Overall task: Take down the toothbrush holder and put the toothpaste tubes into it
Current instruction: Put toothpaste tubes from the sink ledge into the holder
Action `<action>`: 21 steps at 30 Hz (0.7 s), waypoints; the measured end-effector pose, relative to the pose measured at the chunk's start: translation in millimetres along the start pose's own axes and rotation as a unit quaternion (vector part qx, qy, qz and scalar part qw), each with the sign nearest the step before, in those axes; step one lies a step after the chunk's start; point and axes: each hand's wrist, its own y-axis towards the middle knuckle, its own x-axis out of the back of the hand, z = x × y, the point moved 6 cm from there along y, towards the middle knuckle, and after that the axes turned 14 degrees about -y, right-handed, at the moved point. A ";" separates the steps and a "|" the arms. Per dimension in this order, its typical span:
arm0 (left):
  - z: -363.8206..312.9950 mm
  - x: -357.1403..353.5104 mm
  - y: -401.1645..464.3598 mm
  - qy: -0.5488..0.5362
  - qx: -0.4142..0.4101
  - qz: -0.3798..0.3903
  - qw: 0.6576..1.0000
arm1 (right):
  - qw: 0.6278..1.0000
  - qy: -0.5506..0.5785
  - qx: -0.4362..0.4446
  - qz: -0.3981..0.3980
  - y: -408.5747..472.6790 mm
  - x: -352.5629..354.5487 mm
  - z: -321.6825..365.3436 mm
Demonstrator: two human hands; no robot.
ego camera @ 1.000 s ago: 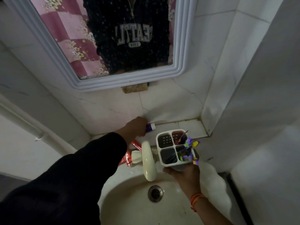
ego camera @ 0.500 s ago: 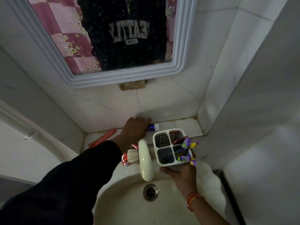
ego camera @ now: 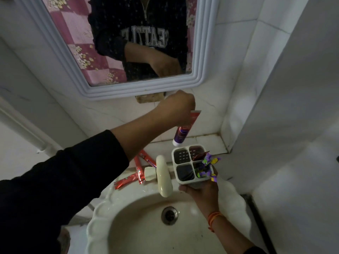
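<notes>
Presently, item: white square plastic toothbrush holder with four compartments [ego camera: 191, 165], off its mount, carried over the rim of the cream scalloped ceramic basin [ego camera: 102, 208].
Right hand [ego camera: 203, 196]: grip closed around the holder's lower body from beneath; orange thread band at the wrist.
Left hand [ego camera: 177, 107]: grip closed on the crimped end of a purple-and-red toothpaste tube with white cap [ego camera: 181, 132], held cap down, tilted, cap just above the holder's far left compartment, not yet inside.
Holder contents: purple-and-yellow toothbrushes [ego camera: 208, 165] in the near right compartment; a dark red piece leaning between the two right compartments, kind unclear; both left compartments apparently vacant.
Remaining on the surface: red toothpaste tubes [ego camera: 139, 170] lying flat behind the cream plastic tap [ego camera: 163, 177], partly overlapped by the left forearm.
Progress, judged: taking down done; first insertion about to happen; red tubes left to collect.
Hidden or unclear: exact count of red tubes, since they overlap and the dark sleeve covers part; whether the dark red piece is a tube already placed; holder's base behind the right fingers; printing on the purple tube unreadable.
Surroundings: white-framed wall mirror [ego camera: 110, 91] above; round metal drain [ego camera: 169, 215] in the basin.
</notes>
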 end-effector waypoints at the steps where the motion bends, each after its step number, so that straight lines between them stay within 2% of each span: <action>1: -7.5 6.4 -2.1 0.000 -0.001 -0.009 1.000 | 1.000 0.000 0.006 -0.002 -0.8 0.4 2.9; 5: -22.3 9.1 -6.5 -0.057 0.006 -0.010 0.998 | 1.000 -0.013 0.016 -0.004 0.3 0.7 5.4; 10: -21.2 -37.0 -20.2 -0.132 0.033 0.041 0.990 | 0.999 -0.038 -0.009 0.004 1.5 0.8 -2.5; 16: 5.3 -85.2 -24.1 -0.088 0.070 0.080 0.990 | 1.000 -0.023 -0.004 -0.001 1.4 1.4 1.8; 21: 19.9 -101.7 -23.5 -0.074 0.077 0.149 0.983 | 1.000 -0.002 -0.016 0.003 1.6 0.3 -2.6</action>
